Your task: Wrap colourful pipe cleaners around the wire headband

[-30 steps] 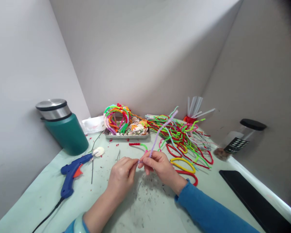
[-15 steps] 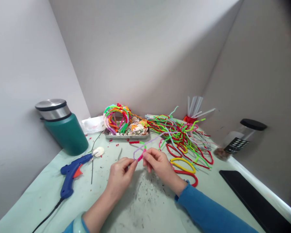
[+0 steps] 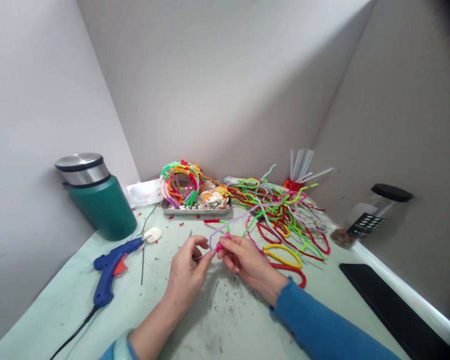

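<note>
My left hand [image 3: 187, 270] and my right hand [image 3: 243, 257] meet over the pale green table [image 3: 225, 330], fingertips pinched together on a thin headband end with a pink tip [image 3: 219, 246]. A lilac pipe cleaner [image 3: 230, 222] loops up from that pinch and trails right toward the pile. My right hand's fingers grip the pipe cleaner at the pink tip. My left hand's thumb and forefinger hold the thin band just left of it.
A blue glue gun [image 3: 112, 267] lies at left, a green flask [image 3: 97, 197] behind it. A metal tray [image 3: 195, 205] with wrapped headbands stands at the back. A heap of pipe cleaners [image 3: 281, 210] and bare headbands [image 3: 285, 255] lies right, with a jar [image 3: 367, 217] and a black slab [image 3: 393, 310].
The lilac pipe cleaner, upright a second ago, has been bent down into a loop lying toward the pile. Both hands stayed together and shifted slightly.
</note>
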`<state>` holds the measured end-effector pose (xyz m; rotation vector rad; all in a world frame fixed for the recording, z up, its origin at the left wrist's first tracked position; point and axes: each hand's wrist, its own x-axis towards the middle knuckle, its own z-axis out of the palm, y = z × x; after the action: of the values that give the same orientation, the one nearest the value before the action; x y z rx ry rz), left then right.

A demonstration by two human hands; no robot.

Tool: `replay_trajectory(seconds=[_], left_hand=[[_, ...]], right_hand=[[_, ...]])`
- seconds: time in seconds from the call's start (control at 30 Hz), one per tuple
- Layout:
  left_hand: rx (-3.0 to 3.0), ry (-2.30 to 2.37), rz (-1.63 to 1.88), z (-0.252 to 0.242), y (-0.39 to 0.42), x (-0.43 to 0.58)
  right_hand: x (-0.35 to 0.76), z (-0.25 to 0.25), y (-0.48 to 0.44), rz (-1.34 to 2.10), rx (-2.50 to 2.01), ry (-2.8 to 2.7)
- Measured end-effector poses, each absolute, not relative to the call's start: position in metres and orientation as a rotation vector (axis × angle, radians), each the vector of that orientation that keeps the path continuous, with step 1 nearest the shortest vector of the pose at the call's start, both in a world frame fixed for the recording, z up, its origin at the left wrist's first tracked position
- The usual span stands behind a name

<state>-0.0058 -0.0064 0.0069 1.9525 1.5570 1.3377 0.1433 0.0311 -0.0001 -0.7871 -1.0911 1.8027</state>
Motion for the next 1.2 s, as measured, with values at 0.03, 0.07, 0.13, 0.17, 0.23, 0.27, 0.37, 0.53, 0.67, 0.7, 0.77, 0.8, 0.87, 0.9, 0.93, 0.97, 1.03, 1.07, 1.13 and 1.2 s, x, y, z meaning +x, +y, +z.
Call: replay_trajectory(seconds=[0.03,0.07,0.13,0.17,0.23,0.27,0.37,0.53,0.67,0.7,0.77,0.8,0.87,0.9,0.93,0.97,1.03,1.07,1.13,1.2], left_hand=[[1.978,1.549,1.379,0.0067,-0.0067,-0.0055],[2.018,1.518,1.409,0.0066,-0.0069,-0.0054],[2.095,1.432,1.443,0.0067,-0.0072,-0.0055],[2.117,1.402,1.453,0.0067,-0.0072,-0.0057],[2.135,1.387,1.455,0.0066,-0.0070,-0.0062],[2.140,1.392,1.457,0.0063,-0.0068,-0.0065],[2.169,1.409,1.460,0.0050,-0.0059,-0.0076],[2.233,1.438,1.458,0.0031,-0.0047,-0.0091],[2.257,1.412,1.446,0.0021,-0.0033,-0.0089],[2.251,1.406,1.446,0.0018,-0.0029,-0.0087],[2.228,1.395,1.438,0.0014,-0.0022,-0.0085],[2.212,1.389,1.430,0.0013,-0.0020,-0.0083],[2.177,1.379,1.402,0.0015,-0.0016,-0.0080],[2.160,1.379,1.382,0.0018,-0.0014,-0.0079],[2.145,1.382,1.360,0.0022,-0.0013,-0.0077],[2.133,1.390,1.337,0.0027,-0.0010,-0.0076],[2.120,1.416,1.289,0.0035,-0.0005,-0.0075],[2.118,1.426,1.262,0.0040,-0.0003,-0.0075],[2.116,1.411,1.201,0.0048,-0.0003,-0.0076],[2.106,1.366,1.151,0.0057,-0.0008,-0.0076]], right_hand=[[0.1433,-0.0001,0.0312,1.823,-0.771,-1.072],[0.1432,-0.0003,0.0314,1.843,-0.758,-1.057],[0.1432,-0.0013,0.0316,1.870,-0.737,-1.033],[0.1432,-0.0020,0.0317,1.875,-0.731,-1.025],[0.1432,-0.0032,0.0317,1.876,-0.727,-1.017],[0.1432,-0.0036,0.0316,1.876,-0.726,-1.017],[0.1431,-0.0041,0.0314,1.880,-0.725,-1.007],[0.1432,-0.0030,0.0314,1.871,-0.714,-0.990],[0.1442,-0.0023,0.0322,1.835,-0.730,-1.003],[0.1445,-0.0022,0.0323,1.827,-0.731,-1.011],[0.1449,-0.0017,0.0325,1.812,-0.733,-1.030],[0.1450,-0.0014,0.0325,1.804,-0.735,-1.040],[0.1450,-0.0008,0.0323,1.783,-0.742,-1.065],[0.1450,-0.0007,0.0322,1.770,-0.746,-1.078],[0.1450,-0.0008,0.0322,1.757,-0.751,-1.089],[0.1450,-0.0011,0.0321,1.745,-0.756,-1.099],[0.1452,-0.0023,0.0323,1.724,-0.766,-1.121],[0.1453,-0.0030,0.0326,1.716,-0.771,-1.133],[0.1456,-0.0043,0.0334,1.699,-0.781,-1.153],[0.1461,-0.0048,0.0343,1.678,-0.791,-1.160]])
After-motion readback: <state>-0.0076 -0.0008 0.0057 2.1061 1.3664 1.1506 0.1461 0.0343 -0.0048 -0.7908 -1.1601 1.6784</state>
